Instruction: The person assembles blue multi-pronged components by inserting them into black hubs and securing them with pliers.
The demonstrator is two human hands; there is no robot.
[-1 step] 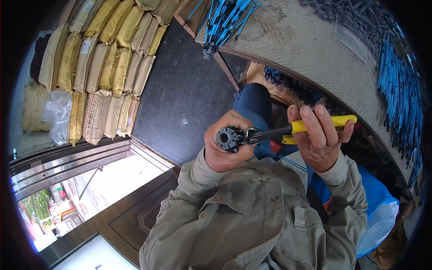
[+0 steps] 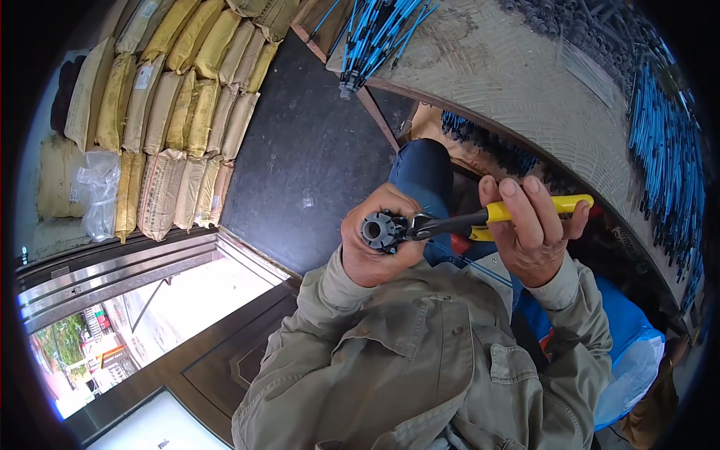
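Observation:
My left hand is wrapped round a black ribbed cylindrical piece, whose hollow round end faces up. Its lower length is hidden in my fist. In my right hand are pliers with yellow handles. The pliers' metal jaws touch the right side of the black piece, beside my left fingers; exactly what they bite on is too small to tell. One yellow handle crosses my right fingers, and the other lies lower, partly hidden behind my hand.
At the far right, a worktop carries a bundle of blue rods, more blue rods and many dark parts. Stacked paper sacks stand left on the dark floor. A blue and white bag lies right of me.

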